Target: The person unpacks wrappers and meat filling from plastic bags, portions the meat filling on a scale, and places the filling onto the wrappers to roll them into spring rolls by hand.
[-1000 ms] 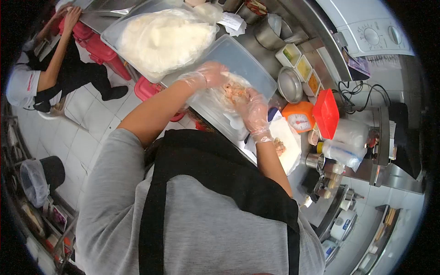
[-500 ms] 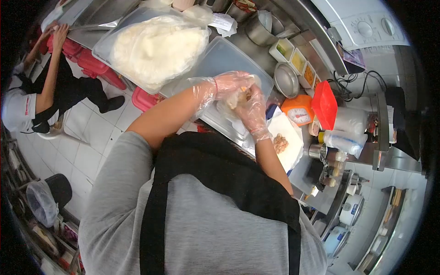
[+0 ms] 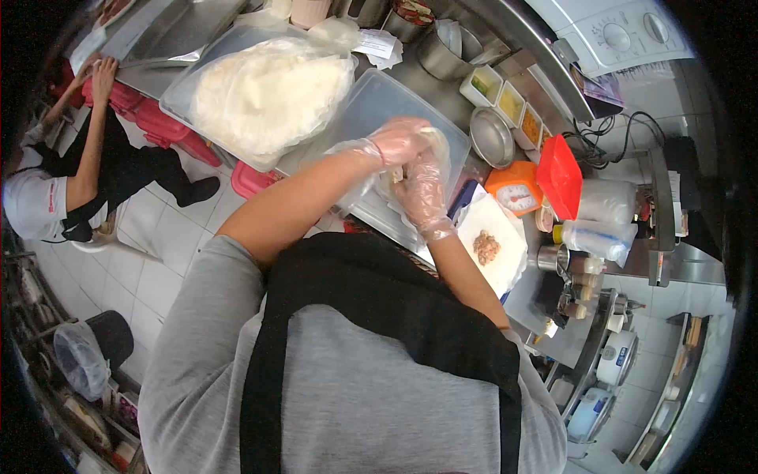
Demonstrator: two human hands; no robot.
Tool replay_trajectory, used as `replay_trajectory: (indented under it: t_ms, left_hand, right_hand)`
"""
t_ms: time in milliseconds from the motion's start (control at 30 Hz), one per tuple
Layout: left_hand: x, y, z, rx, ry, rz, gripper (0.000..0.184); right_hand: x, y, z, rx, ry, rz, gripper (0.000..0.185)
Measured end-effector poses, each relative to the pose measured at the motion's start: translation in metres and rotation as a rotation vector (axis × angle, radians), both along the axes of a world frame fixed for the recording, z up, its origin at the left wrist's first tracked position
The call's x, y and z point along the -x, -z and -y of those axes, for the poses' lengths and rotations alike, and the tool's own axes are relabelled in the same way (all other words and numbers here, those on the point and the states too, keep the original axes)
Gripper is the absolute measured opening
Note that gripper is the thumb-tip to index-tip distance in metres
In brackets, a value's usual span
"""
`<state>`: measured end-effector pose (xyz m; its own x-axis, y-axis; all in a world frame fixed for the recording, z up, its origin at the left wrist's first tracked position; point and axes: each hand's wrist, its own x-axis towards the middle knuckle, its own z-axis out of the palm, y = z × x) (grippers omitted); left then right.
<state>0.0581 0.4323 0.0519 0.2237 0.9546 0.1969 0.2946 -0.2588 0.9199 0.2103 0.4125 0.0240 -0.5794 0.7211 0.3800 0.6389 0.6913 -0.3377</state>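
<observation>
My left hand (image 3: 401,141), in a clear plastic glove, curls over the top of a soft pale dough wrapper (image 3: 435,147). From the other side my right hand (image 3: 424,193), gloved too, closes its fingers around the lower part of it. Most of the wrapper is hidden by the gloves. Both hands are above a translucent plastic tray (image 3: 387,91). Beside my right wrist, a stack of white sheets (image 3: 499,265) bears a small mound of pinkish minced filling (image 3: 486,247).
A plastic-lined tub of pale dough sheets (image 3: 268,95) stands at left. To the right are an orange scale (image 3: 513,188), a red scoop-like tray (image 3: 560,178), a metal bowl (image 3: 491,137) and small ingredient containers (image 3: 512,107). A co-worker (image 3: 87,158) sits at far left.
My hands have turned and closed in around the wrapper; the brownish filling seen between my fingers before is now mostly covered. The view has shifted slightly.
</observation>
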Motion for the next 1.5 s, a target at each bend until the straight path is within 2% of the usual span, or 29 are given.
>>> replay_trajectory:
  t_ms: [67,167,233,300,367,400,467,533,567,600,667,700,767,833,900,967,1033,1100,1167,1233,1367,1467,1500]
  left_hand:
    - [-0.003,-0.006,0.001,0.032,-0.013,-0.030,0.031]
    - [0.000,-0.008,-0.001,0.168,-0.062,-0.017,0.030]
    - [0.016,-0.002,-0.005,0.235,-0.144,-0.092,0.029]
    - [0.033,0.026,-0.014,0.256,-0.251,-0.268,0.030]
    - [0.035,0.078,-0.015,0.107,-0.281,-0.410,0.032]
    - [0.036,0.092,-0.011,0.037,-0.296,-0.480,0.033]
    - [0.033,0.031,0.019,0.336,-0.068,-0.399,0.045]
    - [0.017,0.056,0.017,0.235,0.092,-0.199,0.060]
    - [0.011,0.069,0.014,0.118,0.149,-0.183,0.067]
    - [0.010,0.066,0.019,-0.001,0.206,-0.167,0.075]
    - [0.009,0.061,0.030,-0.052,0.162,-0.182,0.081]
    - [0.009,0.055,0.037,-0.075,0.143,-0.188,0.083]
    - [-0.005,0.072,0.029,-0.081,0.166,-0.064,0.084]
    - [-0.007,0.076,0.025,-0.075,0.149,-0.090,0.083]
    - [-0.009,0.078,0.021,-0.055,0.118,-0.257,0.081]
    - [-0.007,0.093,0.014,-0.071,0.028,-0.319,0.079]
    - [0.003,0.066,0.022,0.019,-0.093,-0.217,0.074]
    - [0.006,0.090,0.006,-0.067,-0.165,-0.212,0.070]
    - [0.009,0.080,0.005,-0.051,-0.093,-0.113,0.069]
    - [0.010,0.071,0.012,-0.050,-0.149,-0.086,0.069]
    - [0.014,0.072,0.018,-0.036,-0.206,-0.073,0.073]
    - [0.012,0.103,0.012,0.074,-0.195,0.129,0.075]
    - [0.009,0.102,0.009,0.069,-0.183,0.146,0.074]
  right_hand:
    - [0.000,0.002,-0.001,-0.140,-0.041,0.054,0.029]
    - [-0.006,-0.011,-0.009,-0.103,-0.166,0.190,0.027]
    - [-0.011,-0.009,-0.013,0.020,-0.124,0.264,0.034]
    - [-0.019,-0.004,-0.014,0.063,-0.160,0.232,0.036]
    - [-0.022,0.000,-0.016,0.022,-0.265,0.097,0.032]
    - [-0.016,-0.005,-0.010,0.044,-0.211,0.129,0.029]
    - [-0.004,-0.019,0.000,0.093,-0.099,0.199,0.024]
    - [-0.005,0.000,-0.004,0.017,-0.102,0.243,0.023]
    - [-0.006,0.006,-0.007,-0.026,-0.099,0.263,0.022]
    - [-0.004,0.001,-0.006,0.030,-0.094,0.298,0.024]
    - [-0.003,-0.012,-0.003,0.147,-0.079,0.370,0.028]
    - [-0.005,0.001,-0.012,-0.080,-0.156,0.211,0.033]
    - [-0.012,0.012,-0.027,0.146,-0.034,0.392,0.037]
    - [-0.014,0.008,-0.043,0.397,0.076,0.512,0.040]
    - [-0.031,0.026,-0.077,0.894,-0.039,0.209,0.035]
    - [-0.047,0.025,-0.087,1.268,-0.114,-0.140,0.032]
    - [-0.040,-0.005,-0.074,1.492,-0.187,-0.526,0.031]
    - [-0.037,-0.042,-0.059,1.535,-0.149,-0.750,0.035]
    - [-0.041,-0.063,-0.054,1.544,-0.160,-0.955,0.038]
    - [-0.045,-0.075,-0.054,1.521,-0.235,-1.135,0.040]
    - [-0.065,-0.113,-0.044,1.485,-0.368,-1.327,0.038]
    - [-0.111,-0.153,-0.041,1.282,-0.377,-1.512,0.034]
    - [-0.127,-0.169,-0.043,1.209,-0.374,-1.486,0.030]
